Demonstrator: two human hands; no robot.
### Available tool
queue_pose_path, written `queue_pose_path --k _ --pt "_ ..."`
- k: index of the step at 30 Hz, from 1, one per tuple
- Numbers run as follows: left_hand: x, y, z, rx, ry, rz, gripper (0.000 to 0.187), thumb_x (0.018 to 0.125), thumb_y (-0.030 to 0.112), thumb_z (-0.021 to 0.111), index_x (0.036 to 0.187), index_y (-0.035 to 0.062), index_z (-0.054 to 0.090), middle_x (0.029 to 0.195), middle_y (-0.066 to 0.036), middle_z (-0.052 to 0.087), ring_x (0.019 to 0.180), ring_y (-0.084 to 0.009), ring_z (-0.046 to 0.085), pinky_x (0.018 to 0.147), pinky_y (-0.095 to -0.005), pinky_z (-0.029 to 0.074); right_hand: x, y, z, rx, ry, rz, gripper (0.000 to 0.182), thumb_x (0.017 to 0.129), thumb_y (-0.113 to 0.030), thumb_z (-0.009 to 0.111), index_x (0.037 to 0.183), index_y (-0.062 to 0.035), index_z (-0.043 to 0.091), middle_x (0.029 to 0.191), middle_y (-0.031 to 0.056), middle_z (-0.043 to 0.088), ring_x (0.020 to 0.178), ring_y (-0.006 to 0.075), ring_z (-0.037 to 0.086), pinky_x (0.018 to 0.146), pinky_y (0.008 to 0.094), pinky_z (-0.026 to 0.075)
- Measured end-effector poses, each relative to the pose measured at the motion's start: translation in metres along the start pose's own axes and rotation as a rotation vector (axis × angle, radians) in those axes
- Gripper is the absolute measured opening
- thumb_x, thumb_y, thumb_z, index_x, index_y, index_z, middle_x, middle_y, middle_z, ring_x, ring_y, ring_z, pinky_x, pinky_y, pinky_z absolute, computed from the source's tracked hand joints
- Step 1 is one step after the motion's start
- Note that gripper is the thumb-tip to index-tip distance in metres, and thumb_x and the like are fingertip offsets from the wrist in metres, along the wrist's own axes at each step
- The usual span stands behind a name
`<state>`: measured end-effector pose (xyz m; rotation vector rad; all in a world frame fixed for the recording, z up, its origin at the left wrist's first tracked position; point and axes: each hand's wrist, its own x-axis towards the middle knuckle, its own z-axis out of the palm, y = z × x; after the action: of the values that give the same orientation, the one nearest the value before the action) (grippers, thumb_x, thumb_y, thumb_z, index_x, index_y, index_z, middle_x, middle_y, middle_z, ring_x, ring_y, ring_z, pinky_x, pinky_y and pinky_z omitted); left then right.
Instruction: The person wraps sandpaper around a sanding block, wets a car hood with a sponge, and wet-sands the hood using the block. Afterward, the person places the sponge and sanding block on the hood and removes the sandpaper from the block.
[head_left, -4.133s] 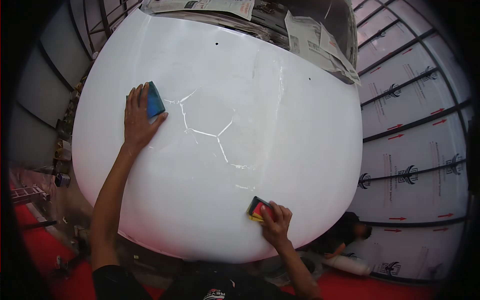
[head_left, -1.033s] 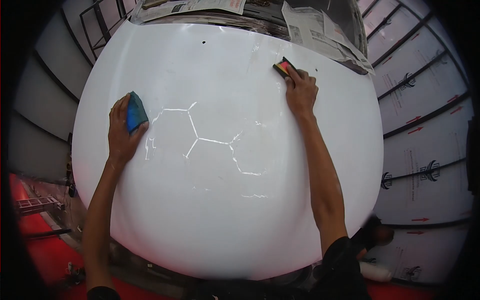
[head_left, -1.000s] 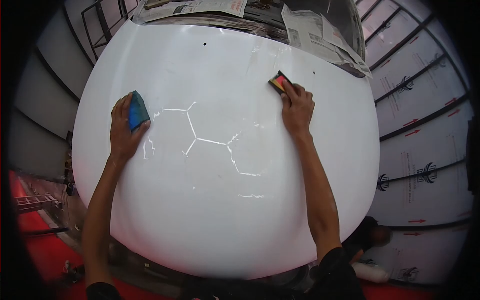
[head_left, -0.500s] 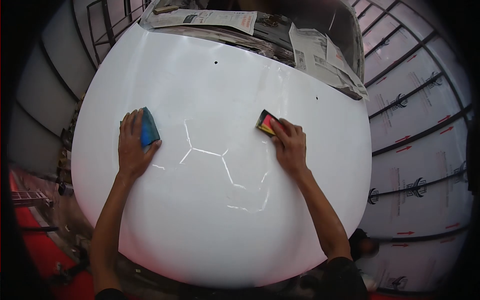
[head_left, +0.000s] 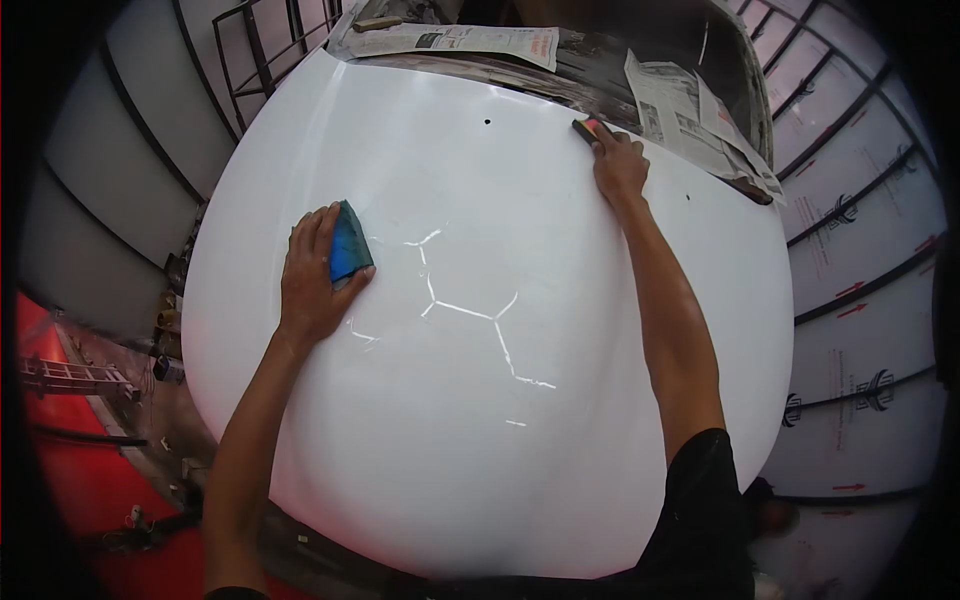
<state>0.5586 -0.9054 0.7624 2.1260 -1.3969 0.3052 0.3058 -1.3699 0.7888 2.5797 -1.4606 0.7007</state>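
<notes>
A white, glossy car hood (head_left: 400, 400) fills the middle of the view, with lines of light reflected in it. My left hand (head_left: 310, 270) rests on its left half, fingers closed over a blue and dark-green sponge (head_left: 350, 245). Far up the hood, close to the windshield edge, my right hand (head_left: 622, 165) grips a small sanding block (head_left: 588, 128), dark with red and yellow on it. The block lies against the painted surface, and my fingers cover part of it.
Newspaper sheets (head_left: 490, 42) (head_left: 670, 105) lie over the base of the windshield opening. A small dark hole (head_left: 487, 122) shows in the hood. Film-covered panels with red arrows (head_left: 850, 300) stand at right. On the left are a metal ladder (head_left: 75, 377) and red flooring (head_left: 110, 470).
My right hand has slid the sanding block up the hood to near the windshield edge. The left hand stays at about the same spot on the hood. The whole view has shifted slightly.
</notes>
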Motion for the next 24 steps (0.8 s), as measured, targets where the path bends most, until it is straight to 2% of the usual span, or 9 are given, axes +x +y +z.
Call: queue_pose_path --k 4,6,10,12,15,18,20,22,24 --pt "0.004 0.002 -0.001 0.001 0.018 0.016 0.1 0.091 0.034 0.089 0.173 0.0109 0.036 0.165 -0.019 0.048 0.158 -0.0431 0.042 0.131 -0.0541 0.04 -0.16 -0.011 -0.039 0.16 0.162 -0.161 0.048 0.104 -0.023 0.073 0.152 -0.0249 0.07 0.15 0.0108 0.065 0.133 0.0346 0.058 0.118 0.0519 0.042" --pt "0.0 0.002 0.0 -0.007 0.019 0.012 0.099 0.092 0.033 0.089 0.172 0.0094 0.036 0.166 -0.02 0.047 0.158 -0.0431 0.04 0.131 -0.0545 0.039 -0.262 -0.02 -0.09 0.178 0.121 -0.217 0.053 0.101 -0.016 0.075 0.153 -0.0194 0.069 0.152 0.014 0.063 0.132 0.0352 0.057 0.117 0.0522 0.043" --pt "0.0 0.002 0.002 0.002 0.001 -0.018 0.099 0.092 0.032 0.089 0.172 0.0103 0.036 0.17 -0.02 0.044 0.161 -0.0438 0.037 0.132 -0.0562 0.037 -0.481 -0.014 -0.173 0.177 -0.054 -0.197 0.073 0.081 0.002 0.081 0.15 -0.0181 0.073 0.156 0.0172 0.062 0.138 0.0373 0.056 0.118 0.0531 0.043" --pt "-0.002 0.001 0.005 0.009 0.012 -0.021 0.1 0.092 0.032 0.089 0.173 0.0111 0.035 0.17 -0.02 0.043 0.161 -0.0441 0.036 0.133 -0.0574 0.035 -0.554 0.013 -0.191 0.138 -0.039 -0.275 0.076 0.076 -0.007 0.089 0.148 -0.0248 0.075 0.153 0.0134 0.065 0.134 0.0329 0.059 0.113 0.0532 0.047" --pt "-0.001 0.001 0.007 0.009 0.002 -0.005 0.102 0.091 0.03 0.09 0.174 0.0125 0.033 0.172 -0.019 0.041 0.163 -0.0445 0.034 0.134 -0.0589 0.033 -0.497 0.047 -0.195 0.159 -0.119 -0.455 0.076 0.075 -0.009 0.09 0.147 -0.0245 0.075 0.154 0.0129 0.064 0.134 0.0327 0.059 0.112 0.0526 0.048" --pt "0.001 -0.003 0.01 0.022 0.003 -0.025 0.103 0.09 0.028 0.09 0.174 0.0127 0.033 0.172 -0.018 0.041 0.163 -0.0439 0.034 0.134 -0.0583 0.032 -0.366 0.058 -0.163 0.181 -0.123 -0.504 0.076 0.078 -0.009 0.089 0.15 -0.0221 0.072 0.155 0.0126 0.064 0.133 0.034 0.062 0.11 0.0508 0.049" --pt "0.0 -0.001 0.009 0.032 -0.017 -0.029 0.104 0.089 0.026 0.09 0.174 0.0127 0.033 0.173 -0.018 0.04 0.163 -0.0435 0.034 0.135 -0.0576 0.032 -0.274 0.068 -0.128 0.142 -0.078 -0.431 0.063 0.091 -0.008 0.079 0.152 -0.0224 0.071 0.151 0.0144 0.067 0.13 0.0349 0.063 0.109 0.0497 0.05" --pt "0.002 -0.004 0.01 0.022 -0.032 -0.027 0.105 0.088 0.025 0.091 0.174 0.0128 0.033 0.172 -0.018 0.041 0.163 -0.0428 0.034 0.135 -0.0572 0.033 -0.14 0.065 -0.072 0.137 0.055 -0.256 0.044 0.104 -0.018 0.07 0.148 -0.0209 0.072 0.145 0.0112 0.07 0.123 0.0363 0.063 0.104 0.0528 0.05" --pt "0.003 -0.001 0.005 -0.003 -0.034 -0.028 0.104 0.086 0.02 0.089 0.174 0.0118 0.034 0.172 -0.018 0.042 0.162 -0.0425 0.036 0.134 -0.0558 0.034 -0.049 0.075 -0.039 0.062 -0.005 -0.107 0.045 0.107 -0.029 0.066 0.152 -0.0259 0.071 0.142 0.011 0.07 0.128 0.0366 0.062 0.109 0.0561 0.05"
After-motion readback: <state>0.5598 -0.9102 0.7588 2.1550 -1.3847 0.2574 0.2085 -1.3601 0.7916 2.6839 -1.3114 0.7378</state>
